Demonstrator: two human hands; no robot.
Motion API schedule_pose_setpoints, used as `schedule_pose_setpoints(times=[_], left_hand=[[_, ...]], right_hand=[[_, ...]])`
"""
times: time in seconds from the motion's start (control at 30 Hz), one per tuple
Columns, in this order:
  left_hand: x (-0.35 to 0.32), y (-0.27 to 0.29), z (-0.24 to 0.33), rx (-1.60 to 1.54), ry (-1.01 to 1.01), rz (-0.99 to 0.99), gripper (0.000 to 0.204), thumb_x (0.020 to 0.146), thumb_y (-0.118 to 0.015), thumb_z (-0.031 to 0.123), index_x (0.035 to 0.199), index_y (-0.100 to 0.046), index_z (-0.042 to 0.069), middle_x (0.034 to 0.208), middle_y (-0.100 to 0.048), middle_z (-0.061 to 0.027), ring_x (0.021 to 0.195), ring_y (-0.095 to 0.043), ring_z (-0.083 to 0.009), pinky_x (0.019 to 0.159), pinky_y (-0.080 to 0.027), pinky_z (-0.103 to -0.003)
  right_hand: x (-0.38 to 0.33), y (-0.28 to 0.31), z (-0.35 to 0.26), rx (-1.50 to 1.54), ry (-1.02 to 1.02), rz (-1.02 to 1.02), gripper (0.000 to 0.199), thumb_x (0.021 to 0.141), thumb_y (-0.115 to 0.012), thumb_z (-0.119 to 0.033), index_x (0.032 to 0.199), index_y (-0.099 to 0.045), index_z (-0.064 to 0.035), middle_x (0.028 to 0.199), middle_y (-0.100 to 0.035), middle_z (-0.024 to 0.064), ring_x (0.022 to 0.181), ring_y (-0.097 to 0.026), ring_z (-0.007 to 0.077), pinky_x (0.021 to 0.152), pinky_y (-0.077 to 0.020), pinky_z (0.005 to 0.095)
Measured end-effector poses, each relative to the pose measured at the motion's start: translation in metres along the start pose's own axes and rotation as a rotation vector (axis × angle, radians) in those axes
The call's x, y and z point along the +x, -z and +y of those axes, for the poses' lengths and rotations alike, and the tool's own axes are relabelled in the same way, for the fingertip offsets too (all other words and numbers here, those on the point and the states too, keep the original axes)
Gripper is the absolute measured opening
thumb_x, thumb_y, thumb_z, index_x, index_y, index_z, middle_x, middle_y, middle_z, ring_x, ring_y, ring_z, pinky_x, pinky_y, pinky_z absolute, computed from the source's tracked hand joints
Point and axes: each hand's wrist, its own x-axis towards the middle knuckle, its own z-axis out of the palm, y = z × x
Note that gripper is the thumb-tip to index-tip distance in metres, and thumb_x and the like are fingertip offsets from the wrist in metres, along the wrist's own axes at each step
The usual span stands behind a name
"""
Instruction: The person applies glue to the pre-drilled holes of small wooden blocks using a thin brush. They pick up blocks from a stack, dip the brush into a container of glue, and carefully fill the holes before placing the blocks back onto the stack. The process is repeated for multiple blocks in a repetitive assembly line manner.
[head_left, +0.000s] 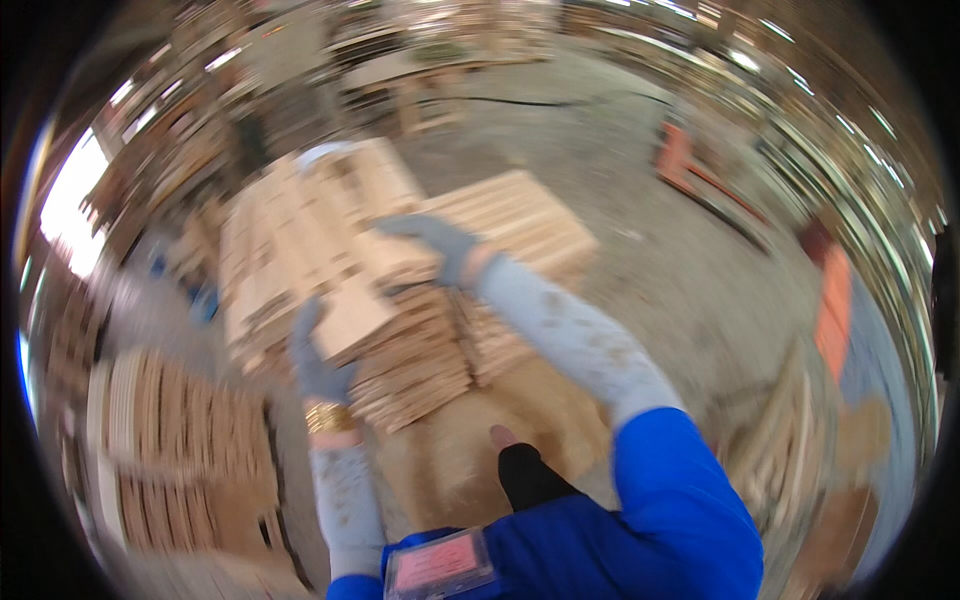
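My left hand [318, 360], in a grey glove, is at the near left side of a stack of pale wooden boards [350, 318]. Its fingers point away from me, stretched along the end of the nearest top board, with the thumb apart. Over the right side of the same stack reaches my right hand [440, 240], also gloved in grey, fingers stretched out to the left. Blur hides whether either hand touches the wood. Beneath the top boards lies a pile of browner slats [410, 355]. Another board stack [520, 215] stands just right of my right hand.
Further slats [180, 420] are stacked at the lower left. An orange pallet jack [680, 160] stands on the concrete floor at the far right. Timber pieces [780, 430] lie at the right, near an orange upright part [833, 310]. A wooden bench [420, 75] is at the back.
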Motion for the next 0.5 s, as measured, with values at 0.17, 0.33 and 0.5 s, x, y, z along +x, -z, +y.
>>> schedule_pose_setpoints(times=[0.17, 0.33, 0.5], left_hand=[[-0.054, 0.026, 0.026, -0.968, 0.658, -0.133, 0.037, 0.084, -0.057, 0.007, 0.118, -0.048, -0.003, 0.110, -0.057, -0.0147, 0.099, -0.059, -0.0234, 0.084, -0.050, -0.034], [-0.127, 0.039, 0.048, -0.421, -0.041, -0.337, 0.032, 0.085, -0.056, 0.006, 0.115, -0.050, -0.002, 0.113, -0.055, -0.0128, 0.099, -0.056, -0.0213, 0.085, -0.049, -0.035], [-0.175, 0.025, 0.100, -0.551, -0.024, -0.436, 0.044, 0.072, -0.073, 0.015, 0.108, -0.053, -0.001, 0.106, -0.056, -0.0140, 0.096, -0.057, -0.0255, 0.084, -0.047, -0.037]], right_hand=[[-0.065, -0.052, -0.064, 0.726, -0.715, 0.344, 0.072, 0.065, -0.073, -0.005, 0.127, -0.038, 0.0028, 0.116, -0.054, 0.0155, 0.103, -0.056, 0.0237, 0.087, -0.0469, 0.0308], [-0.154, -0.072, -0.159, 0.500, -0.493, 0.509, 0.091, 0.065, -0.071, -0.008, 0.139, -0.019, -0.0007, 0.128, -0.044, 0.0156, 0.120, -0.041, 0.0242, 0.101, -0.0345, 0.0330], [-0.227, -0.072, -0.228, 0.397, -0.521, 0.709, 0.092, 0.064, -0.069, -0.009, 0.138, -0.016, 0.0010, 0.128, -0.041, 0.0155, 0.119, -0.040, 0.0243, 0.101, -0.0330, 0.0317]])
